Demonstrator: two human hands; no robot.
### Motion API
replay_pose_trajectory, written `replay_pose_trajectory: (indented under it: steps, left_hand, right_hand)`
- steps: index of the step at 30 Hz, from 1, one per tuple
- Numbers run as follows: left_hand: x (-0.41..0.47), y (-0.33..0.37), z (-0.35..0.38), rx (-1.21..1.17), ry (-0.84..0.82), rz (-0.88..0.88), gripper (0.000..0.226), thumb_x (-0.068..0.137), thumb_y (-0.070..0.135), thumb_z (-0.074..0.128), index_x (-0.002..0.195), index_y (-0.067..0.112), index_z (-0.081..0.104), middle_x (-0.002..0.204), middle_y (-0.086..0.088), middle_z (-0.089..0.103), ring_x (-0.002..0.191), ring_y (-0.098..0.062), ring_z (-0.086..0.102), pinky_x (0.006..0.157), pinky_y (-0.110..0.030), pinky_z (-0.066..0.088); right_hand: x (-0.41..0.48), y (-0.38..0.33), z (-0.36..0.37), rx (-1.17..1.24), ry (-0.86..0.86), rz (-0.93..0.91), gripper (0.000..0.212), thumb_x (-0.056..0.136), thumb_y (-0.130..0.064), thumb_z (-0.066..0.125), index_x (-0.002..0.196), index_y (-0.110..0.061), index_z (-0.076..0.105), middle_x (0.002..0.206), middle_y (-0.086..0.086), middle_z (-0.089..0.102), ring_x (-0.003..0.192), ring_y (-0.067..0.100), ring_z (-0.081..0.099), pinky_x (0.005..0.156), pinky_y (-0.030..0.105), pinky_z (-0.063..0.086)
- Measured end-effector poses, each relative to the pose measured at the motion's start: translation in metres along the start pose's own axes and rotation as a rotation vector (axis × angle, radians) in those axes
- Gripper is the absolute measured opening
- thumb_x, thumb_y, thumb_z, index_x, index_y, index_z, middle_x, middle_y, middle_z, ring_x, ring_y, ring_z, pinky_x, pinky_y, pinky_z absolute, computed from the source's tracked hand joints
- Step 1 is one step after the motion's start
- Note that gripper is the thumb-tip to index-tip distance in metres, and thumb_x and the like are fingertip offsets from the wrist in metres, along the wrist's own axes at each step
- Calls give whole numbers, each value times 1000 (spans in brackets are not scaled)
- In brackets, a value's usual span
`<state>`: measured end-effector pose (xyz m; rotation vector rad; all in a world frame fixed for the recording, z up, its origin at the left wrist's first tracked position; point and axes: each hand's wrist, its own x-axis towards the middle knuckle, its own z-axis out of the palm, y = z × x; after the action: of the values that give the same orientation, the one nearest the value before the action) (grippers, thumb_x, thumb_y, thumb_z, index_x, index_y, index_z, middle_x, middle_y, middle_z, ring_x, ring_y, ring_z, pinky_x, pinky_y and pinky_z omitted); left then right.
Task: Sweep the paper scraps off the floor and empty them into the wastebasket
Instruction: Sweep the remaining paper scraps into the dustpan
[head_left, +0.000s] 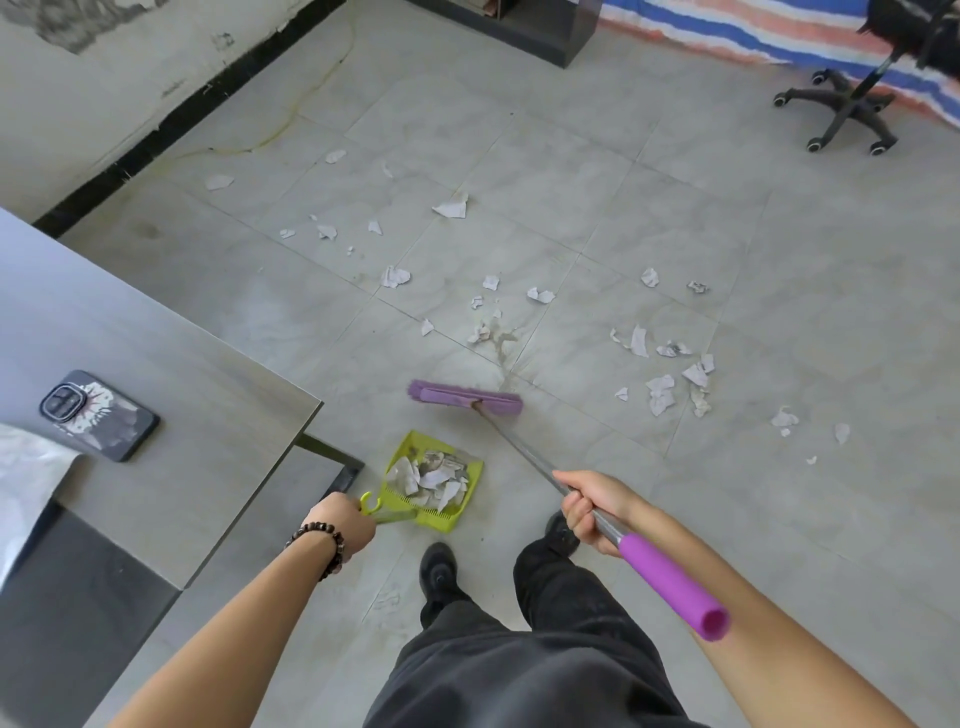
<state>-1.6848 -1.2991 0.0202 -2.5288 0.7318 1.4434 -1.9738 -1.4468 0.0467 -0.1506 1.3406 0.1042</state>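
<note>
Left hand (345, 525), lower centre-left: fingers curled round the green handle of the dustpan (439, 515). The pan is low at the floor just ahead of the shoes (439, 569), with a heap of torn paper in it.

Right hand (592, 506), lower right: wrapped round the metal shaft of the broom (524, 452), just ahead of its purple grip. The purple head is down at the tiles above the pan, apart from it.

Paper scraps (662, 392) lie loose across mid-frame — thickest right of the broom head.

Grey table (156, 332) at the left edge, with a phone (98, 413) face down on it. Office chair (847, 109) base, upper right.
</note>
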Motion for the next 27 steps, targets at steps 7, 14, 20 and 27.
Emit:
replay_pose_trajectory:
  steps: [7, 14, 20, 27]
  left_hand:
    - [-7, 22, 5, -78, 45, 20, 28, 83, 6, 45, 103, 9, 64, 62, -5, 48, 49, -22, 44, 45, -18, 35]
    - [3, 79, 1, -95, 57, 11, 32, 80, 8, 48, 104, 18, 66, 62, -4, 51, 49, -25, 47, 42, -19, 39]
    - [33, 131, -9, -133, 55, -35, 26, 77, 7, 50, 93, 14, 68, 60, -5, 48, 48, -25, 43, 45, -21, 39]
    - [65, 166, -27, -180, 90, -95, 19, 80, 2, 50, 91, 2, 65, 56, -6, 44, 43, -23, 39, 39, -20, 36]
  right_hand:
    - [9, -23, -9, -107, 138, -215, 35, 89, 0, 49, 60, -17, 39, 40, -7, 35, 28, 3, 32, 30, 12, 28]
    - [35, -96, -19, -227, 206, -468, 17, 83, -1, 51, 71, -12, 47, 43, -3, 42, 32, 9, 36, 35, 16, 31]
    - [77, -223, -9, -300, 230, -609, 29, 93, -15, 52, 65, -11, 48, 44, 3, 42, 37, 14, 38, 42, 25, 33]
    - [161, -316, 6, -453, 270, -598, 45, 98, -27, 45, 57, -9, 48, 50, 9, 43, 42, 19, 40, 50, 29, 37]
